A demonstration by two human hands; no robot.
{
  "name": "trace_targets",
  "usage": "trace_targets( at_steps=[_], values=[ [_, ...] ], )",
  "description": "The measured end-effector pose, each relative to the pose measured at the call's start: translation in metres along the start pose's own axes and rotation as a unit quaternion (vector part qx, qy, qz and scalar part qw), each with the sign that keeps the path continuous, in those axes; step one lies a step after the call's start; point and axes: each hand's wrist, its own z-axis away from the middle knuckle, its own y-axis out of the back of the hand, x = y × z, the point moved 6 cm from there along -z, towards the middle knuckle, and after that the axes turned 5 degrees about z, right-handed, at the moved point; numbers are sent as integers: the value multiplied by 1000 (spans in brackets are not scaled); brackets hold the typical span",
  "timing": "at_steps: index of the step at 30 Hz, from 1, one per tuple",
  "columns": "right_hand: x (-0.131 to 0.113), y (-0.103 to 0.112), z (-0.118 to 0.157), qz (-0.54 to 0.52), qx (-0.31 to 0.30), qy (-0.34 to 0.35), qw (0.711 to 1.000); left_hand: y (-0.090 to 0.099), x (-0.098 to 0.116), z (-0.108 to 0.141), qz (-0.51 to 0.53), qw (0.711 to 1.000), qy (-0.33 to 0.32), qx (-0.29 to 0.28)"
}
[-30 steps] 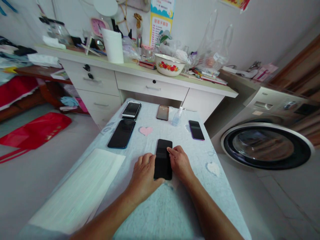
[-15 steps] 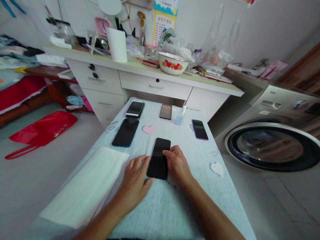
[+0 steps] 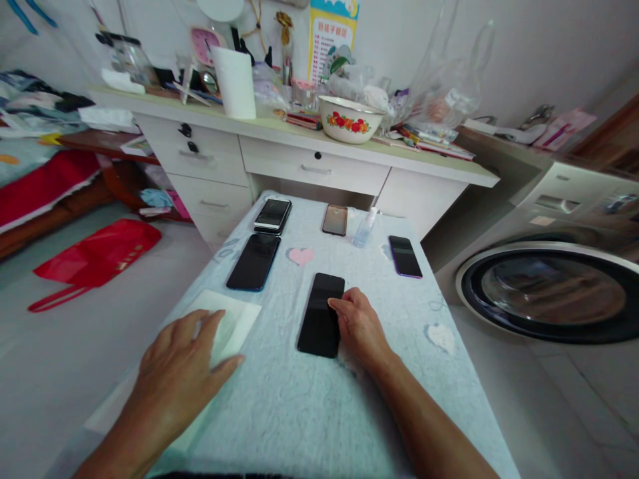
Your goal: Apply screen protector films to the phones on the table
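A black phone [image 3: 322, 319] lies face up on the cloth-covered table. My right hand [image 3: 360, 326] grips its right edge, thumb on the glass and the other fingers curled at the side. Over the white paper sheet [image 3: 244, 318] at the table's left is my left hand [image 3: 182, 366], fingers apart and holding nothing; whether it touches the sheet I cannot tell. Much of the sheet is hidden under that hand and forearm. A larger dark phone [image 3: 253, 262] rests beyond the sheet, and a stack of phones [image 3: 272, 214] sits behind it.
Toward the back lie a brownish phone case [image 3: 335, 219] and a clear spray bottle [image 3: 365, 228]. A purple-edged phone [image 3: 405, 256] is near the right edge. A white drawer desk [image 3: 309, 166] stands behind, a washing machine [image 3: 544, 266] to the right, and a red bag [image 3: 100, 256] on the floor.
My left hand has left the black phone's left side and moved left over the paper sheet, its fingers spreading. My right hand keeps its place on the phone. The view has shifted slightly.
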Motion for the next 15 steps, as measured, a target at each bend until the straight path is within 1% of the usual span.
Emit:
trace_targets(
  at_steps=[5, 10, 15],
  values=[
    [-7, -1, 3, 21, -40, 27, 999, 1, -1, -3, 4, 1000, 2, -11],
    [-5, 0, 2, 23, -36, 16, 999, 1, -2, -4, 7, 1000, 10, -26],
    [-3, -2, 2, 36, -47, 8, 998, 0, -4, -4, 3, 999, 19, -43]
  ],
)
